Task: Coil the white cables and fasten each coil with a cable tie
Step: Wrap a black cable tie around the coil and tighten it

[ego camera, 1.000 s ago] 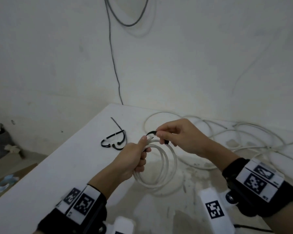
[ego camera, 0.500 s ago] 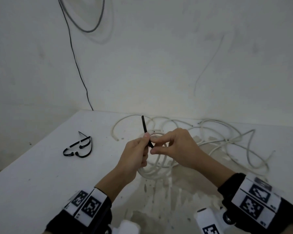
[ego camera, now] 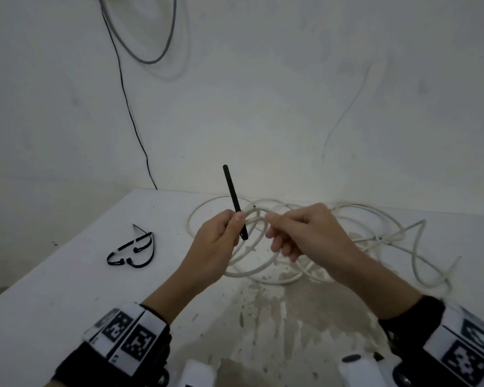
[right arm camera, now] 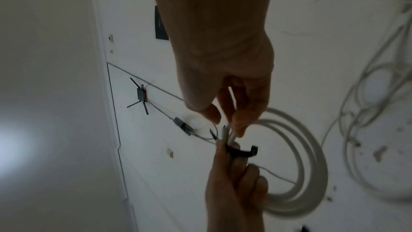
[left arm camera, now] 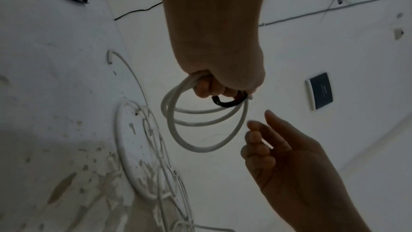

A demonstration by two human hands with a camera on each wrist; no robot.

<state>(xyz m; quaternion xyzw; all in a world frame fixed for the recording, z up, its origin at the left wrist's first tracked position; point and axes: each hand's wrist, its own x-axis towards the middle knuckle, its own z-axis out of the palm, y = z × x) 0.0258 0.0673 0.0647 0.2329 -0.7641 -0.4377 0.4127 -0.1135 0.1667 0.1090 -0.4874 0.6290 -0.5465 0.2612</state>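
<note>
White bench [ego camera: 53,275] by the wall: my left hand [ego camera: 217,241] gripped cable coil [left arm camera: 200,130] w/ black tie [ego camera: 234,199] above it; right hand [ego camera: 305,233], fingers loose, held nothing, just beside.

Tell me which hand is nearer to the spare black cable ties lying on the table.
Left. The left hand is the one on the side of the spare cable ties, though apart from them; the right hand is farther, beyond the left one.

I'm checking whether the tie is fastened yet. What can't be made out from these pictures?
- Whether the cable tie is threaded: the left hand covers where it wraps the coil.
- What the right hand pinches: right wrist view blurred.
- How many loose cables: they overlap.
</note>
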